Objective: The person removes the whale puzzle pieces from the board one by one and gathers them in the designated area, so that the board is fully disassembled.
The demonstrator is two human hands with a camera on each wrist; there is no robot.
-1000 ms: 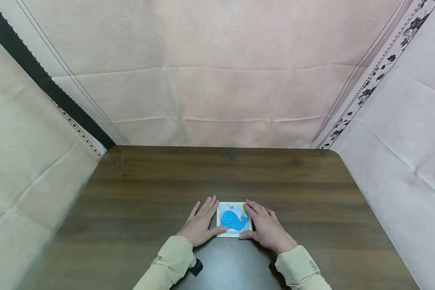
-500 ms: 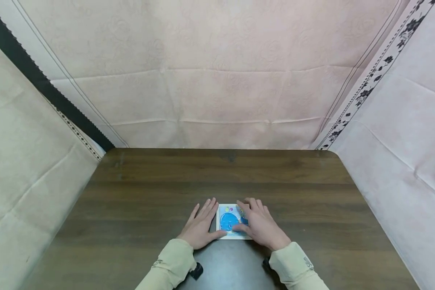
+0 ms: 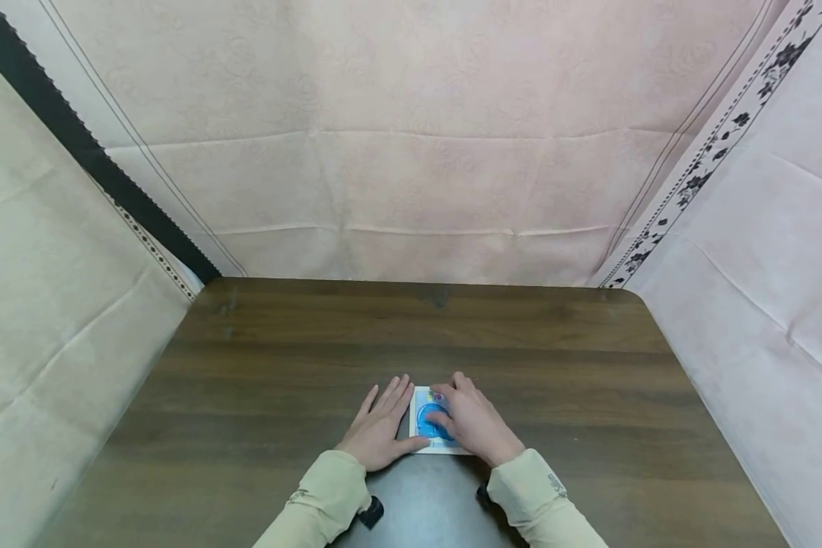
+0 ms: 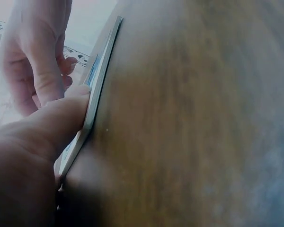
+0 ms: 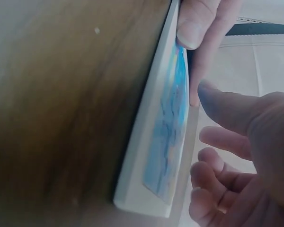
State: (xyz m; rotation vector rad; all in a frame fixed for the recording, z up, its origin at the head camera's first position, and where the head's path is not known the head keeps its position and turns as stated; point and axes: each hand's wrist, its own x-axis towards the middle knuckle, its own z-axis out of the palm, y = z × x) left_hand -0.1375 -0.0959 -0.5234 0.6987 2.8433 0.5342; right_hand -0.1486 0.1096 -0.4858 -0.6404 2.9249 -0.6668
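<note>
A flat square board (image 3: pixel 425 421) with a white border and a blue whale picture lies on the table near the front. My left hand (image 3: pixel 381 430) lies along its left side with straight fingers, its thumb resting on the lower left corner. Over the right half is my right hand (image 3: pixel 476 421), its fingers bent and hiding much of the picture. In the right wrist view the right hand (image 5: pixel 246 156) has its thumb and fingers apart above the picture (image 5: pixel 168 127), holding nothing. The left wrist view shows the left thumb (image 4: pixel 61 116) on the board's edge (image 4: pixel 97 94).
The brown wooden table (image 3: pixel 315 342) has rounded far corners. Behind it hangs a pale cloth (image 3: pixel 411 175), with further cloths at the left (image 3: pixel 62 304) and right (image 3: pixel 760 266). A dark grey patch (image 3: pixel 428 502) lies between the forearms.
My right hand has moved left from the board's right edge to over the picture, covering more of it. The left hand and the board have stayed in place.
</note>
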